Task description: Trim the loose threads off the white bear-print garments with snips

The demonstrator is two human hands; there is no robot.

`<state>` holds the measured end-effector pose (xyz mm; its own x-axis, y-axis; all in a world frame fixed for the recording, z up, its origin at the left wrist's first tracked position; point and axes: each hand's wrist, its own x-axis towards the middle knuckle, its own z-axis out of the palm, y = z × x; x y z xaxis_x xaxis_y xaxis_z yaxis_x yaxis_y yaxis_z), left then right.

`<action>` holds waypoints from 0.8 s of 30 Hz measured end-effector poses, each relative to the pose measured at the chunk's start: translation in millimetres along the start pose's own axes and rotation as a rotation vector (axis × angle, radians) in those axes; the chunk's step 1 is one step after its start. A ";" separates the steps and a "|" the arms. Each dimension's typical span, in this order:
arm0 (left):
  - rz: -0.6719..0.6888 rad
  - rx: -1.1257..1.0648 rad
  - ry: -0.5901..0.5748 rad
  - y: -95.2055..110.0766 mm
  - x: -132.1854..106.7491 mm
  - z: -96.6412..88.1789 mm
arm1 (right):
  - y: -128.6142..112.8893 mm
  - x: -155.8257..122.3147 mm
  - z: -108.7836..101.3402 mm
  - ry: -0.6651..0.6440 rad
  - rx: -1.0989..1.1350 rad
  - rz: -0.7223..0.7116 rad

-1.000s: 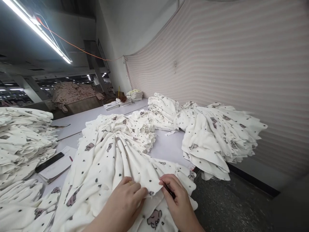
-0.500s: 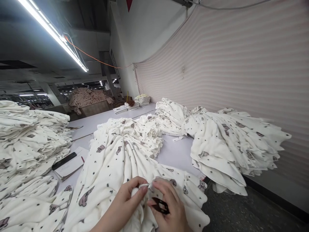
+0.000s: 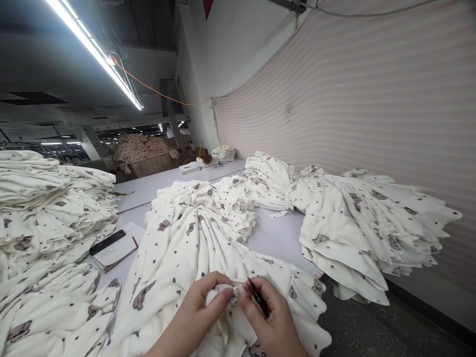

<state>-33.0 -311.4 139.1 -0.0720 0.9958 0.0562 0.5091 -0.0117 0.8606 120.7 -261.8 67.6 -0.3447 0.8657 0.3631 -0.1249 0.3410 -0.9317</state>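
Observation:
White fleecy fabric (image 3: pixel 174 267) printed with brown bears and small dark dots lies in folds before me. My left hand (image 3: pixel 208 307) pinches a bunched edge of it between thumb and fingers. Close beside it, my right hand (image 3: pixel 267 312) is closed around small dark thread snips (image 3: pixel 259 297), whose tip points up and to the left. The right fingertips are near the pinched edge; whether they also touch the cloth I cannot tell.
Piles of the same fabric stand at the left (image 3: pixel 55 213) and right (image 3: pixel 349 218) of the table (image 3: pixel 267 233). A dark phone (image 3: pixel 107 242) lies on a paper pad (image 3: pixel 121 253) with a red pen. Folded white stacks (image 3: pixel 223 154) sit at the far end. A striped cloth (image 3: pixel 353 99) hangs along the right.
The snips have turned in my right hand from lying across the palm to pointing up. The left hand keeps its pinch on the fabric. The view has shifted slightly left.

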 end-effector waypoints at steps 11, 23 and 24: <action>0.037 0.033 -0.065 -2.3 -5.2 -3.7 | 10.5 -3.3 1.7 -0.087 0.003 0.033; -0.059 0.079 0.025 -23.5 -7.3 -18.6 | 0.8 10.4 4.3 -0.039 0.196 0.258; -0.081 0.074 0.064 -26.1 -9.2 -24.5 | 4.6 8.7 6.7 0.044 0.193 0.270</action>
<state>-66.6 -322.5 128.5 -0.1687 0.9854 0.0225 0.5609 0.0772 0.8242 110.9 -255.1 66.4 -0.3489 0.9319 0.0991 -0.2102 0.0253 -0.9773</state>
